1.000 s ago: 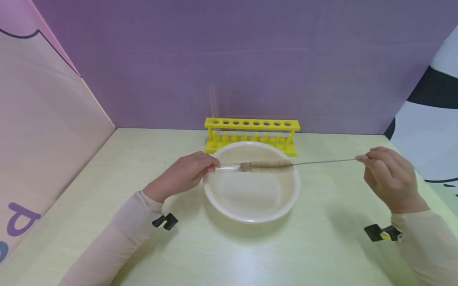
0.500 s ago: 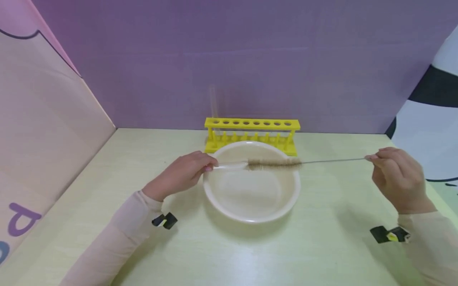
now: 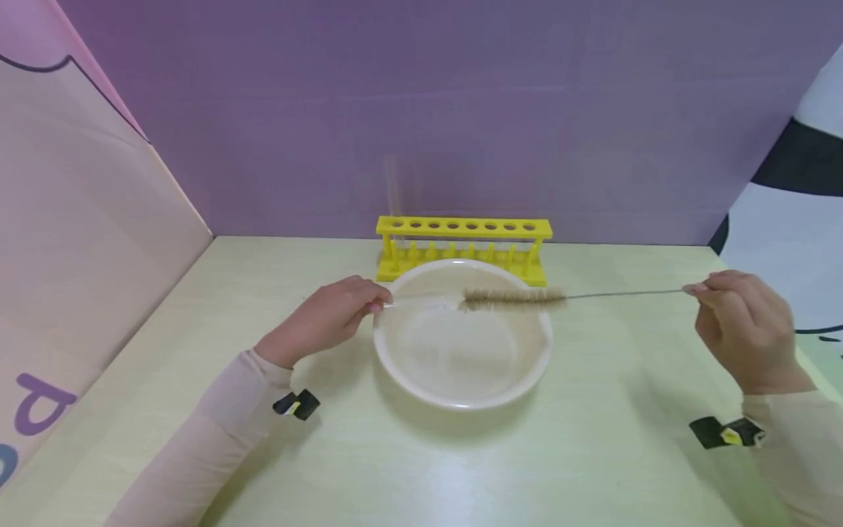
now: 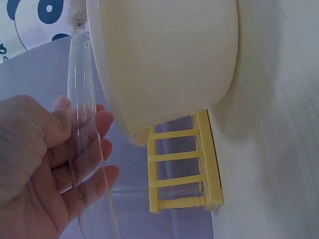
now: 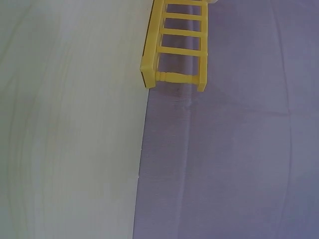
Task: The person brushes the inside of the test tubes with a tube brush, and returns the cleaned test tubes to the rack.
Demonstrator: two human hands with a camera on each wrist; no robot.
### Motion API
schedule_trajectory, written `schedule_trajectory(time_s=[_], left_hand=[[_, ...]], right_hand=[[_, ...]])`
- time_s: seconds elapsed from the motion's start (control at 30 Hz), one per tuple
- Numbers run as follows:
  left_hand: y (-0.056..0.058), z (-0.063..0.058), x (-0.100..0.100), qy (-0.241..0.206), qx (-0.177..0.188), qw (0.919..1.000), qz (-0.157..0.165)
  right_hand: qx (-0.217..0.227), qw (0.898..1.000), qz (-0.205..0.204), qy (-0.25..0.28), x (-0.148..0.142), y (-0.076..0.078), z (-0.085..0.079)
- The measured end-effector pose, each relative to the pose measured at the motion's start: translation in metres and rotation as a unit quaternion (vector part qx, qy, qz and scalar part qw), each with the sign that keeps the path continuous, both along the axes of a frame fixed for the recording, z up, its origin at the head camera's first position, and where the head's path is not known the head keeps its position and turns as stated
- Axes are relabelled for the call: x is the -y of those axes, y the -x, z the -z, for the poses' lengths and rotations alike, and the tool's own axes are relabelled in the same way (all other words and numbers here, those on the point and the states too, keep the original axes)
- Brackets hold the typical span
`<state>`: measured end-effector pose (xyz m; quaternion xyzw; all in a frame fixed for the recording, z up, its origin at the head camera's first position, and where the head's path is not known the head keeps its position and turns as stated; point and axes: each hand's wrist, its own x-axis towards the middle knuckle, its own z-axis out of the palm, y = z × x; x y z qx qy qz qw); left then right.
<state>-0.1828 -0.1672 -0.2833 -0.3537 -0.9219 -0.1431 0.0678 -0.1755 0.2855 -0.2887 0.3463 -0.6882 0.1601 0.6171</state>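
My left hand [image 3: 329, 316] pinches a clear test tube [image 4: 81, 74] between thumb and fingers, holding it level over the left side of a cream basin [image 3: 461, 394]. At the far right, my right hand [image 3: 747, 329] pinches the end of the thin wire handle of a test tube brush [image 3: 514, 298]. The brush's tan bristles hang above the basin. In the head view they lie just right of the tube's mouth, seemingly outside it; in the left wrist view the bristle tip [image 4: 78, 15] is right at the mouth. The right wrist view shows neither that hand nor the brush.
Behind the basin stands a yellow test tube rack [image 3: 464, 228], partly hidden by the basin's rim. Another clear test tube [image 3: 393, 187] stands upright in its leftmost hole. A purple backdrop [image 3: 461, 117] rises along the back edge of the pale table [image 3: 421, 476].
My right hand has moved right, drawing the brush bristles out of the tube's mouth. My left hand, with the test tube, has shifted slightly left.
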Motion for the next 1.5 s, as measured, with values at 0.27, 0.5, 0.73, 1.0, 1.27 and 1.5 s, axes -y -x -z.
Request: schedule_trajectory(time_s=[0.27, 0.5, 0.73, 1.0, 1.27, 1.5], left_hand=[[0.0, -0.005, -0.006, 0.0, -0.01, 0.9999, 0.006], [0.0, -0.006, -0.009, 0.006, -0.007, 1.0, 0.005], [-0.002, -0.008, -0.014, 0.001, -0.004, 1.0, 0.007], [-0.003, -0.007, -0.015, -0.008, -0.014, 0.9998, 0.012], [-0.006, -0.007, -0.017, -0.01, -0.013, 0.9998, 0.011], [-0.005, -0.001, -0.015, -0.035, -0.042, 0.9982, 0.023]], right_hand=[[0.008, 1.0, 0.0, 0.001, 0.0, 0.002, 0.002], [0.011, 1.0, 0.004, -0.008, 0.002, 0.003, 0.002], [-0.006, 1.0, -0.012, 0.022, 0.012, 0.0, -0.003], [0.008, 1.0, -0.019, 0.011, 0.012, 0.0, -0.001], [0.012, 0.999, -0.03, 0.011, 0.014, -0.002, 0.0], [0.019, 0.999, -0.034, 0.006, 0.017, -0.006, -0.005]])
